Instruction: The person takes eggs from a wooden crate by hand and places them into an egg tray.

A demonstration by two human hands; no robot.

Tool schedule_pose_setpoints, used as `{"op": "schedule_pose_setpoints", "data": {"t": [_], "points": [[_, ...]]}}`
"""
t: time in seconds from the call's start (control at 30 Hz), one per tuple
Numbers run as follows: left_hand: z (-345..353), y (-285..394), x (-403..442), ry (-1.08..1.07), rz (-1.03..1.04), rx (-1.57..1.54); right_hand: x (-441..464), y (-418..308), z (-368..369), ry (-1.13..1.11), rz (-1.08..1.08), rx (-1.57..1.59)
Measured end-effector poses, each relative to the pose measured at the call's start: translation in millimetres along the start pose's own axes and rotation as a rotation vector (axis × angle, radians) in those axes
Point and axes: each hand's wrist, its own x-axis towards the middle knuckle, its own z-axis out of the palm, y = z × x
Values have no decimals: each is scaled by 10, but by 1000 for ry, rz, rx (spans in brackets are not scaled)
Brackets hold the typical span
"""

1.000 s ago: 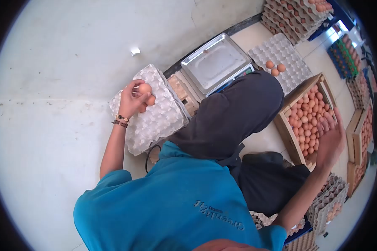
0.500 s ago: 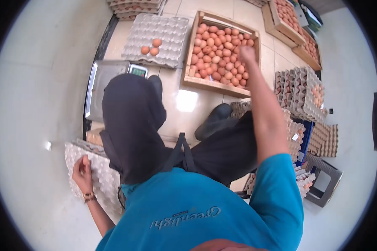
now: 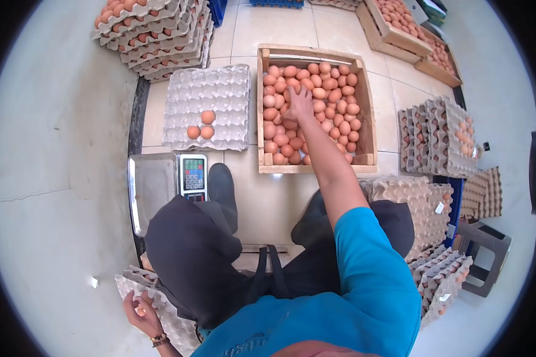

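Observation:
My right hand [image 3: 299, 106] reaches into a wooden crate [image 3: 369, 113] of brown eggs [image 3: 343, 107]. Its fingers are spread and touch eggs in the left half of the crate. Low on the left, my left hand [image 3: 146, 318] curls round an egg [image 3: 140, 311], just over a grey egg tray [image 3: 173, 318] beside my leg. Left of the crate lies a stack of grey egg trays [image 3: 211, 89], with three eggs [image 3: 206, 117] on the top one.
A digital scale [image 3: 155, 190] with a metal pan stands by my left boot [image 3: 222, 190]. Tall stacks of filled egg trays rise at the upper left [image 3: 167, 44] and at right [image 3: 438, 137]. More egg crates [image 3: 393, 30] are at the upper right, and a grey plastic stool [image 3: 488, 256] at the lower right.
My right hand has moved from the crate's right side to its left half, and its fingers have spread. The view has shifted. My left hand stays at the lower tray with an egg.

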Motion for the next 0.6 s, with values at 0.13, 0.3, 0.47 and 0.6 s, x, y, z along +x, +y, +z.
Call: {"op": "schedule_pose_setpoints", "data": {"t": [0.13, 0.3, 0.47, 0.6], "points": [[93, -204, -63, -43, -136, -77, 186, 20, -129, -200, 8, -38], [189, -150, 19, -83, -33, -9, 166, 61, -286, -214, -68, -44], [241, 4, 80, -81, -2, -22, 165, 136, -218, -167, -130, -13], [265, -43, 30, -84, -5, -17, 98, 206, -152, -104, -227, -6]]}}
